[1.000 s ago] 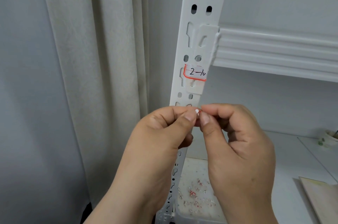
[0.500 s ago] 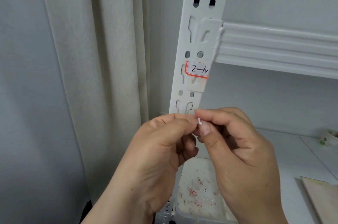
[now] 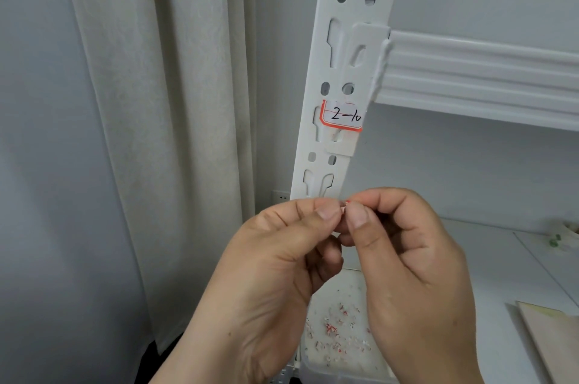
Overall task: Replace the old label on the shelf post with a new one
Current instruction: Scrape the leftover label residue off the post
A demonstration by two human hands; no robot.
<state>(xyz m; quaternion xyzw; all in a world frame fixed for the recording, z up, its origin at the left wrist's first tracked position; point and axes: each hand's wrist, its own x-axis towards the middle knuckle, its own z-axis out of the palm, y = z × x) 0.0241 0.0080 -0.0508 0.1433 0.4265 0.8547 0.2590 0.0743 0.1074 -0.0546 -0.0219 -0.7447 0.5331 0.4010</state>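
label scrap pinched below post; old label partly on

hands: i see the left hand [image 3: 275,274] and right hand [image 3: 404,258] meeting thumb to thumb, both pinching one tiny scrap [image 3: 344,207] of white and red paper between the fingertips. the other fingers are curled in.

task item: the label [image 3: 343,116] sits on the post [image 3: 341,95], above the hands and well apart from them, just under two round holes. it reads "2-10" or similar in black ink. its top looks torn, and a pale blank patch shows below it.

risks, as i judge them:
- the scrap may stick to a finger instead of dropping into the tray [image 3: 341,365] below, since it looks adhesive.
- thin paper tears in bits, so residue may stay on the post and lift a new label's edge.
- the slots under the label leave it unsupported there, so it may rip at those gaps.

materials:
- post: white painted metal, flat, with keyhole slots and oval holes.
- label: thin matt paper, red border, cut corner.
- tray: pale plastic, littered with red and white shreds.
- curtain [image 3: 156,133]: cream woven cloth in soft folds, beside the post.
- beam [image 3: 482,70]: white, ribbed.
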